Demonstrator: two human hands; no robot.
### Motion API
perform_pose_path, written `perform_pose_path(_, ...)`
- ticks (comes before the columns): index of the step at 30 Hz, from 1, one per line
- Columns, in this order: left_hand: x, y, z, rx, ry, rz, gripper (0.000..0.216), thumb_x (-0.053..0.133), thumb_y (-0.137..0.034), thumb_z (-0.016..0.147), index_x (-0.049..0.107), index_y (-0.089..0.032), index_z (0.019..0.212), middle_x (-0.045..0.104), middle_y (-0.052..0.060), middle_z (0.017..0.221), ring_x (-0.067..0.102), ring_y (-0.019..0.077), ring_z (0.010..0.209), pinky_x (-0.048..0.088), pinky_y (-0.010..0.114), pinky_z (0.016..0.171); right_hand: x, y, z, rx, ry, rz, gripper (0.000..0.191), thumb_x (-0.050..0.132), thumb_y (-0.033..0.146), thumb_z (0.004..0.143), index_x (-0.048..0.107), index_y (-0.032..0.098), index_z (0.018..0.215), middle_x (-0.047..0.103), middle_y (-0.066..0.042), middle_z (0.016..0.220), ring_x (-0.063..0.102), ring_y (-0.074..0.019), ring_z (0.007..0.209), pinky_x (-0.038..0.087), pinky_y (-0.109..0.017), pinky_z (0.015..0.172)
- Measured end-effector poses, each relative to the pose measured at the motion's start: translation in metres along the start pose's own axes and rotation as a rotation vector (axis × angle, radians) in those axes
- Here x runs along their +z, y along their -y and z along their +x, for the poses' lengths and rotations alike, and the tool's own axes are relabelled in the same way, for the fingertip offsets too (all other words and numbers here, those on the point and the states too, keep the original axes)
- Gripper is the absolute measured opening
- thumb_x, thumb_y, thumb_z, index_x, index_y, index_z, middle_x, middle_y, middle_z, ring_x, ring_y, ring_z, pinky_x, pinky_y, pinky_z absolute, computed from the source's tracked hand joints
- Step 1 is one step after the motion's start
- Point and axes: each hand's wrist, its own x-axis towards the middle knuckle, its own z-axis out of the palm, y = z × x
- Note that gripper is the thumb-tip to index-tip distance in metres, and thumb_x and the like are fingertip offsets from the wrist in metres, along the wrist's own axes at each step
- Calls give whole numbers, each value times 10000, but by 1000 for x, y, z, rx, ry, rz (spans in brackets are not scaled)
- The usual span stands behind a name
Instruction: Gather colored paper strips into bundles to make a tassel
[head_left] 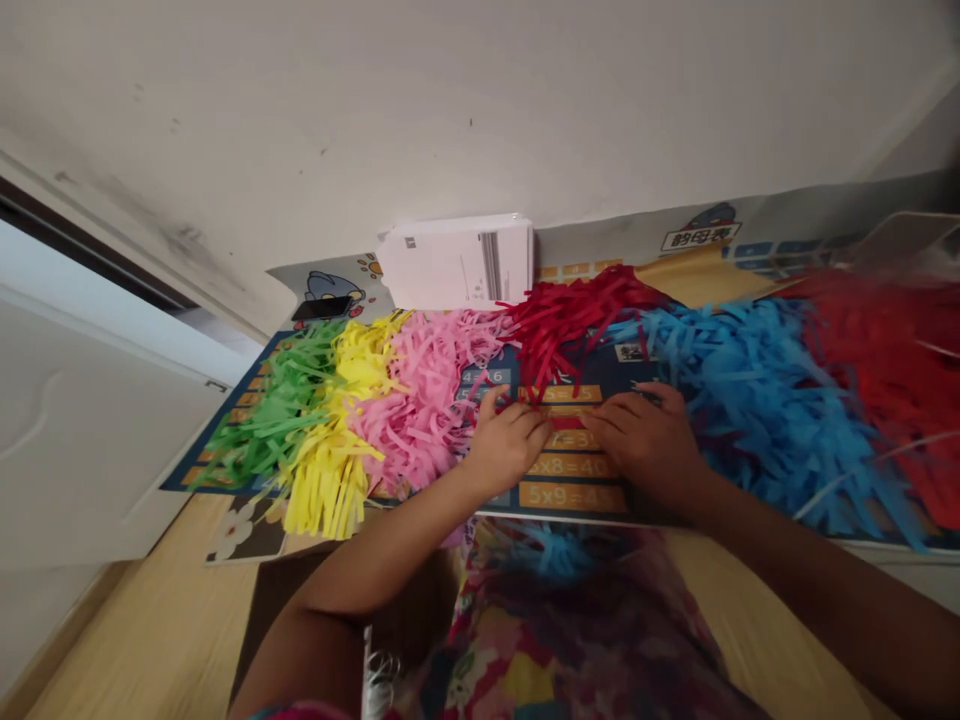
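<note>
Over a dark blue multiplication-table mat [517,497], my left hand [510,440] has its fingertips bent down, the thumb side raised. A short red paper strip [568,424] stretches between it and my right hand [646,437]. Each hand pinches an end of this strip, though the fingers partly cover the ends. Just beyond my hands is a pile of dark red paper fringe [585,305]. Pink fringe [424,385] lies beside my left hand, and blue fringe [765,390] spreads beside my right.
Yellow fringe [341,420] and green fringe [289,400] cover the mat's left end. More red fringe [900,370] lies at the far right, under clear plastic. Against the wall stands a white box [454,265]. A dark phone-like object [328,307] sits at the back left.
</note>
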Motion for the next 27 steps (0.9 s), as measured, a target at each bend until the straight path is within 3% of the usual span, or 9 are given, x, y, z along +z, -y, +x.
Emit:
perform_pose_path(4, 2, -4, -18, 99, 52, 20, 184, 515, -164, 989, 693, -211, 989, 743, 18, 988, 634, 169, 969, 312, 476, 1091, 8, -5, -25, -46, 16, 26, 260, 484, 105, 983, 698, 251, 1014, 747, 12, 980, 590, -184, 979, 265, -438, 989)
perform_pose_path(7, 7, -7, -29, 96, 107, -37, 185, 518, -172, 989, 693, -219, 1024, 733, 13, 956, 621, 170, 966, 319, 459, 1074, 14, -7, -41, -71, 35, 113, 246, 506, 114, 973, 712, 245, 996, 749, 6, 962, 585, -189, 983, 277, -422, 973)
perform_pose_path(11, 8, -1, -32, -33, 132, -217, 171, 540, -220, 981, 706, -248, 1013, 734, 7, 926, 602, 184, 989, 344, 441, 1032, 23, -16, -49, 64, 59, 288, 219, 548, 196, 975, 744, 259, 900, 743, -1, 923, 590, -189, 951, 304, -388, 892)
perform_pose_path(17, 7, 1, -24, -303, 163, -403, 177, 610, -339, 935, 725, -214, 887, 704, 50, 887, 579, 216, 905, 412, 397, 812, 34, -27, -47, 278, 175, 473, 244, 581, 321, 962, 756, 258, 804, 721, -22, 881, 580, -212, 907, 321, -374, 812)
perform_pose_path(27, 8, 0, -14, -406, 297, -371, 174, 590, -310, 918, 690, -199, 829, 664, 55, 881, 554, 236, 916, 368, 405, 808, 33, -24, -38, 440, 272, 485, 208, 629, 335, 880, 665, 217, 712, 698, -16, 818, 581, -226, 859, 320, -366, 767)
